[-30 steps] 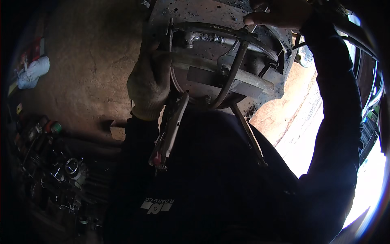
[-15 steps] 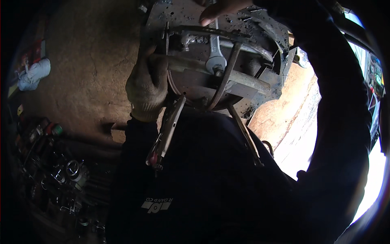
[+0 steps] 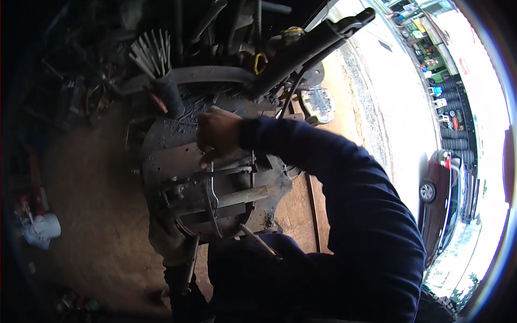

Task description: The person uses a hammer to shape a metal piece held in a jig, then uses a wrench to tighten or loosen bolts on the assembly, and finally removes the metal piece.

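A welded metal frame [image 3: 230, 170] of bent bars, with a pipe [image 3: 242, 197] across it, rests on a dark metal work surface [image 3: 167, 146]. Two legs [image 3: 260, 242] of the frame point toward my body. An open-ended wrench [image 3: 210, 189] stands across the pipe, its jaw end toward me. My right hand [image 3: 219, 132], bare and in a dark sleeve, is closed at the wrench's far end; its fingers are partly hidden. My left hand [image 3: 163, 234], in a knitted glove, is closed at the frame's left side near the pipe's end, in deep shadow.
A dark holder [image 3: 168, 96] full of thin rods stands at the back left. Beside it lies a curved metal bar [image 3: 215, 74]. A thick black cylinder [image 3: 301, 51] slants across the far right. Beyond it are a bright road and a parked dark red car [image 3: 437, 202].
My view has lifted, so the frame looks lower and smaller and the bench behind it shows. My right hand stays by the wrench's far end; my left stays at the frame's left side.
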The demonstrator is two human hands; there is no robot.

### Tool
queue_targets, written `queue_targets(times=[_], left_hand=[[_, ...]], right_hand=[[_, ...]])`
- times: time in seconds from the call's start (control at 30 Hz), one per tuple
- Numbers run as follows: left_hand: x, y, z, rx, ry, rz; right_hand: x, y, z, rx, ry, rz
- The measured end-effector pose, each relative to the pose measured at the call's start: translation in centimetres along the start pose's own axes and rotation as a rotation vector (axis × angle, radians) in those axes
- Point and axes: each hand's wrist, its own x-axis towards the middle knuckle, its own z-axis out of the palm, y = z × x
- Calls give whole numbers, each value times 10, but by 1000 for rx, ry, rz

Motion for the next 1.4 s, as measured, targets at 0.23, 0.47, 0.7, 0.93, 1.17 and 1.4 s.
queue_targets(times=[0.23,0.47,0.7,0.93,1.17,1.4], left_hand=[[-31,-26,15,185,174,129],[14,33,-24,17,72,63],[6,15,-4,36,72,7],[6,16,2,43,54,-13],[-3,-7,-13,56,60,-73],[-8,-18,7,47,27,-73]], right_hand=[[-82,-19,58,-10,173,292],[-85,-17,43,91,247,425],[-64,24,12,-29,303,460],[-30,19,-4,-22,151,319],[17,38,0,-37,257,29],[19,34,-18,-199,181,-104]])
